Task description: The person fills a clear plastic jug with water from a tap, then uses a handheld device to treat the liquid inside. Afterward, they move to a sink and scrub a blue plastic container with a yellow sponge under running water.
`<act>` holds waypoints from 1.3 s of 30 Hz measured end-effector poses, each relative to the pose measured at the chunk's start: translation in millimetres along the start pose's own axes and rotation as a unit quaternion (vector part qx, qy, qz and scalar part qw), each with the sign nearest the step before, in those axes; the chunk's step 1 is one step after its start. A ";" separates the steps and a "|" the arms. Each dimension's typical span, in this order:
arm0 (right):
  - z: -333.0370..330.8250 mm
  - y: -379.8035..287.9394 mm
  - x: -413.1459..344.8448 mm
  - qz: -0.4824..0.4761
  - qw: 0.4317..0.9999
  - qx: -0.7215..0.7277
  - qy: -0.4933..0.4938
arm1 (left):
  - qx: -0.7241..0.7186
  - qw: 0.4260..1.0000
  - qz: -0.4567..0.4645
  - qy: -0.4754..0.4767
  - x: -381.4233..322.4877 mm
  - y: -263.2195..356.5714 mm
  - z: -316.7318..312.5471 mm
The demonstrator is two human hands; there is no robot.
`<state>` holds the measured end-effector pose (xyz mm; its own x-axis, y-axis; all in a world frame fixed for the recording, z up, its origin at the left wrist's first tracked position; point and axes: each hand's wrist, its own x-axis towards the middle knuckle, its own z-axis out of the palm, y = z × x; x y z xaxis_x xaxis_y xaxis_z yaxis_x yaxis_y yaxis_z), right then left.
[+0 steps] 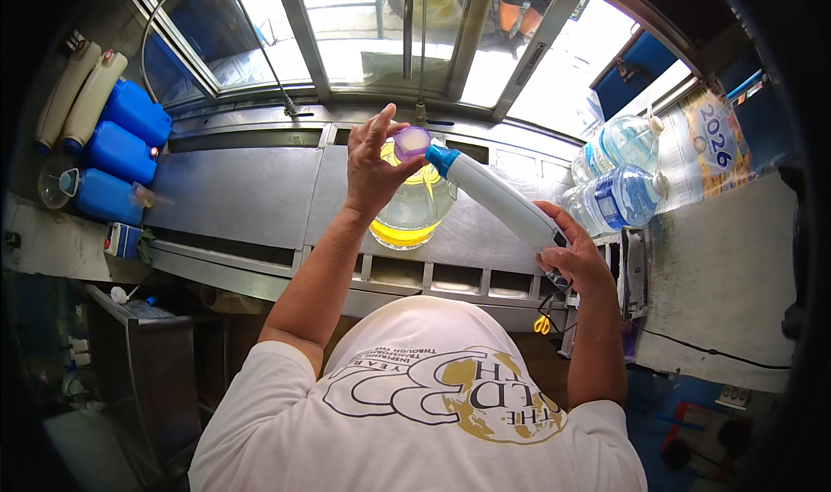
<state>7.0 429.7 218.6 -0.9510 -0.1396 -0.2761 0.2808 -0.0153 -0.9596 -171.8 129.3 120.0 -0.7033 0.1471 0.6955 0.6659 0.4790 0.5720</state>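
My left hand (376, 164) grips a purple-rimmed round cap (413, 143) at the top of a clear bottle with yellow parts (409, 216), its thumb and fingers around the cap's edge. My right hand (574, 255) holds a white handheld heat gun (503, 200) by its rear end. The blue nozzle of the heat gun points at the cap's right side, close to my left thumb. Whether the nozzle touches the cap I cannot tell. The bottle stands on a steel counter (240, 190), partly hidden by my left hand.
Several blue jugs (120, 154) and cream containers stand at the left. Two large clear water bottles (613, 196) are at the right, near a calendar sheet. Orange-handled scissors (542, 324) hang by the counter's front edge. A cable (707, 350) runs along the right. Windows line the back.
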 end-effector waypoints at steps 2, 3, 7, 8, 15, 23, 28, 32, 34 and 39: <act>6.6 -7.3 -4.4 -0.003 1.000 -0.021 0.011 | 0.006 1.000 0.003 0.002 0.6 1.6 -0.3; 10.1 -10.7 -6.5 -0.004 0.999 -0.031 0.017 | 0.016 1.000 0.009 0.003 1.3 3.4 -1.2; 26.8 -22.5 -12.2 -0.014 0.995 -0.083 0.044 | 0.014 1.000 0.001 0.006 0.6 1.7 0.0; 30.8 -25.0 -13.0 -0.015 0.994 -0.094 0.046 | 0.017 1.000 0.003 0.009 0.5 1.0 0.2; 49.9 -30.9 -19.9 -0.050 0.984 -0.162 0.043 | 0.017 1.000 0.000 0.013 -0.5 0.4 2.4; 61.0 -36.3 -29.2 -0.044 0.970 -0.222 0.094 | -0.009 1.000 0.006 0.009 -2.6 -3.5 -0.5; 59.8 -26.3 -38.1 -0.057 0.972 -0.206 0.094 | -0.046 0.999 0.011 -0.001 -3.2 -7.1 -4.3; 68.2 -18.7 -43.7 -0.045 0.978 -0.176 0.105 | -0.064 0.998 0.017 -0.020 -1.4 -9.6 -8.9; 71.3 -15.1 -44.3 -0.043 0.979 -0.171 0.107 | -0.081 0.996 0.016 -0.027 -2.8 -12.5 -7.8; 82.4 -14.0 -45.6 -0.053 0.977 -0.180 0.102 | -0.121 0.992 0.018 -0.042 -2.4 -18.4 -8.1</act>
<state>57.1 354.7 249.1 -0.9885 0.0447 -0.1448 0.1513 0.3351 -0.9300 -180.3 113.1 111.3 -0.6896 0.2376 0.6841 0.7239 0.2529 0.6419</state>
